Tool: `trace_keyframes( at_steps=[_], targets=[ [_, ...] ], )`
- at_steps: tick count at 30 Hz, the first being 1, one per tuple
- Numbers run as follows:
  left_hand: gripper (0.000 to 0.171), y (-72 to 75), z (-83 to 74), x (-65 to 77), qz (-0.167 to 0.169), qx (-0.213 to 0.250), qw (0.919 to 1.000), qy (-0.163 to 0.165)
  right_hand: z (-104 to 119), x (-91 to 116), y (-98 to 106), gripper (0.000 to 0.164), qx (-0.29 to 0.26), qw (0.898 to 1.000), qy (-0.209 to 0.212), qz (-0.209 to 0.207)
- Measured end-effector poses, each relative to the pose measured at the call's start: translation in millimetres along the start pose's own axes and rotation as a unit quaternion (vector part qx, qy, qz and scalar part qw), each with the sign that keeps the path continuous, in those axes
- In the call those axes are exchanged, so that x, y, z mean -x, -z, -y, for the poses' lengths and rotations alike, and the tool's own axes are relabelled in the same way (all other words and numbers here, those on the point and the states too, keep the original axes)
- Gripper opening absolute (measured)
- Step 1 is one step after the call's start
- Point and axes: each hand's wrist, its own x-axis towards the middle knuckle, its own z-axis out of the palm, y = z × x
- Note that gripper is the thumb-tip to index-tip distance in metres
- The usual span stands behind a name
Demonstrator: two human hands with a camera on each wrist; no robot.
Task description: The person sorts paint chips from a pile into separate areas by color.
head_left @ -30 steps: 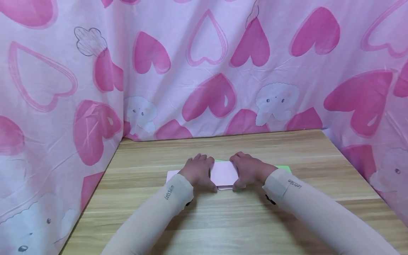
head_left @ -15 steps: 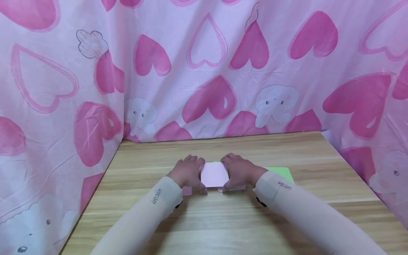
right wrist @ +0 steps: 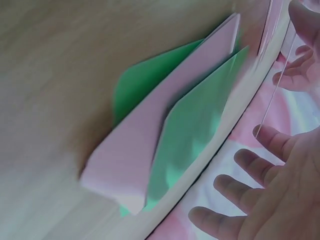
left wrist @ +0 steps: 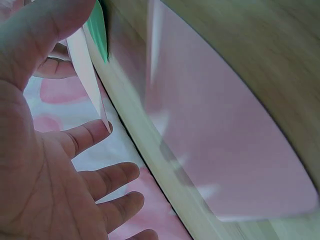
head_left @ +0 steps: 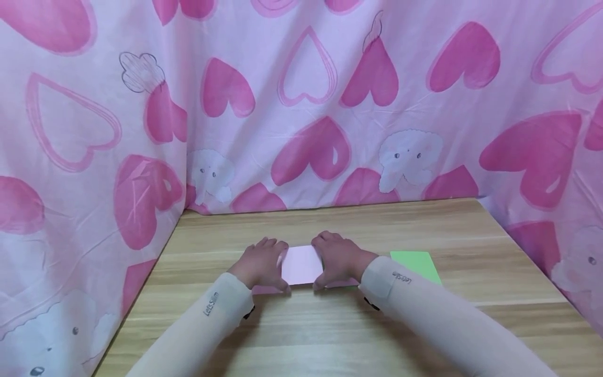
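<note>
A pink card [head_left: 301,265] is held up level between both hands above the table. My left hand [head_left: 261,262] pinches its left side, thumb at the near corner and index finger at the far one; the other fingers spread loosely. My right hand [head_left: 341,256] grips the right side the same way. Below the left hand, another pink card [left wrist: 225,115] lies flat on the wood. In the right wrist view, a pink card [right wrist: 135,135] lies overlapping green cards [right wrist: 192,130] on the table. The held card appears nearly edge-on in both wrist views.
A green card [head_left: 414,265] lies right of the right hand, partly hidden by the forearm. The wooden table [head_left: 301,335] ends at a pink curtain with hearts [head_left: 311,152] at the back and along both sides.
Both hands have moved left together with the pink card between them. More of the green card at the right now shows. The head view has tilted up slightly.
</note>
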Motion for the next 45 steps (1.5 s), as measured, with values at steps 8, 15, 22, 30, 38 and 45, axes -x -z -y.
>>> trace_keyframes(
  at_steps=[8, 15, 22, 30, 38, 45],
  targets=[
    [0.108, -0.8, 18.3, 14.1, 0.003, 0.017, 0.9994, 0.029, 19.0, -8.9, -8.3, 0.103, 0.005, 1.0, 0.026, 0.003],
    [0.105, -4.3, 37.1, 22.4, 0.006, 0.012, 0.9987, 0.049, 37.1, -18.2, -16.0, 0.1, 0.004, 0.999, 0.032, 0.01],
    [0.107, -5.0, 55.5, 29.2, 0.011, -0.003, 0.9987, 0.05, 55.3, -29.8, -20.7, 0.098, 0.021, 0.999, 0.033, 0.012],
    [0.103, -3.6, 66.8, 36.0, 0.018, -0.002, 0.9987, 0.047, 70.3, -35.9, -23.4, 0.096, 0.018, 0.999, 0.026, 0.018],
    [0.1, -2.8, 76.7, 36.7, 0.017, 0.003, 0.9986, 0.05, 75.2, -44.6, -28.6, 0.094, 0.01, 1.0, 0.022, 0.015],
    [0.099, -3.3, 81.7, 32.5, 0.014, 0.016, 0.9984, 0.052, 76.4, -50.4, -29.8, 0.09, 0.026, 0.999, 0.022, 0.016]
  ],
)
